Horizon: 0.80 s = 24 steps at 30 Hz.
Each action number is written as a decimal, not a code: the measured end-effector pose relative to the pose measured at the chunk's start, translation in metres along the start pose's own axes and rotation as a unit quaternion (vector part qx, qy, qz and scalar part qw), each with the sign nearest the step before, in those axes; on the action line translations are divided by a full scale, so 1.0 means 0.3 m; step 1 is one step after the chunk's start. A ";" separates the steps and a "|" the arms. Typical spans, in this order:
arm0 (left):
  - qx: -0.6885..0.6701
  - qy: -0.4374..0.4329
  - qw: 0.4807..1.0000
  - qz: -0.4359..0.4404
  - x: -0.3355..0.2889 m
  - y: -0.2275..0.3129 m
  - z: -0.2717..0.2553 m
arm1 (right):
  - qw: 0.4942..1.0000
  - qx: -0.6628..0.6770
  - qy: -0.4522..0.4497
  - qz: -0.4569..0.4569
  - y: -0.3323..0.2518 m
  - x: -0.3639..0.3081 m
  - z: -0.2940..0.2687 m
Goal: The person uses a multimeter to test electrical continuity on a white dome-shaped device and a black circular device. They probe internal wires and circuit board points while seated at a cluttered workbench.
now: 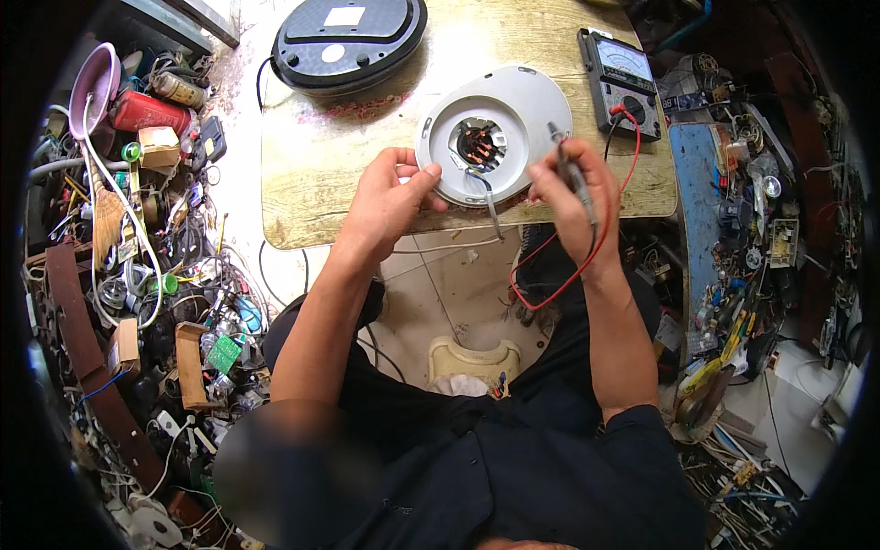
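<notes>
My left hand [390, 202] grips the near-left rim of a light grey, teardrop-shaped plastic base [541, 105] at the front of the table. A round opening in the base shows a black connector with copper-coloured contacts [478, 145]. A grey cable [492, 209] hangs from it over the table edge. Closed around the dark, slim test probes [575, 181], my right hand [587, 206] is at the base's right side. The probe tips are blurred, and I cannot tell whether they touch anything. Red [634, 151] and black leads run between the probes and an analog multimeter [621, 82] at the far right.
An upturned black oval appliance base [348, 46] lies at the table's far left. Heaps of cables and parts [211, 293] crowd the left side; more clutter [742, 220] fills the right. Below the wooden table [321, 174] stands a cream plastic stool [472, 357] between my legs.
</notes>
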<state>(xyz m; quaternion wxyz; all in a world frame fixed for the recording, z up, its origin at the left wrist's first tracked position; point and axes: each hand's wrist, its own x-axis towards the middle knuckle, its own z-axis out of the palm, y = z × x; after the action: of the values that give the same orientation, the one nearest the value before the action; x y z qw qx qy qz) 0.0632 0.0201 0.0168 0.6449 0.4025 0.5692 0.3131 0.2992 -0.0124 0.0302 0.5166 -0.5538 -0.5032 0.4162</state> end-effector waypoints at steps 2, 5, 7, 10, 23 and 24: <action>-0.005 0.002 1.000 -0.013 -0.002 0.003 0.000 | 0.986 -0.148 -0.058 -0.047 0.003 -0.030 0.008; -0.025 -0.013 0.999 -0.027 0.011 -0.019 -0.006 | 0.948 -0.268 -0.103 -0.139 0.008 -0.065 0.029; -0.009 -0.026 0.999 -0.047 0.009 -0.013 -0.019 | 0.932 -0.312 -0.110 -0.147 0.020 -0.086 0.031; -0.075 -0.013 0.996 -0.053 0.005 -0.013 -0.010 | 0.928 -0.321 -0.121 -0.144 0.023 -0.091 0.028; -0.080 -0.050 0.995 -0.045 -0.008 -0.024 0.000 | 0.977 -0.140 -0.070 -0.145 0.029 -0.103 0.062; -0.077 -0.053 0.994 -0.047 -0.015 -0.027 0.006 | 0.981 -0.134 -0.065 -0.128 0.030 -0.103 0.066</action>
<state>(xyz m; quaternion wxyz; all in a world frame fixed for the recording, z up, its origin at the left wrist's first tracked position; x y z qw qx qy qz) 0.0639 0.0120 0.0119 0.7176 0.3404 0.5263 0.3036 0.2764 -0.0397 0.0173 0.4534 -0.5206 -0.6536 0.3102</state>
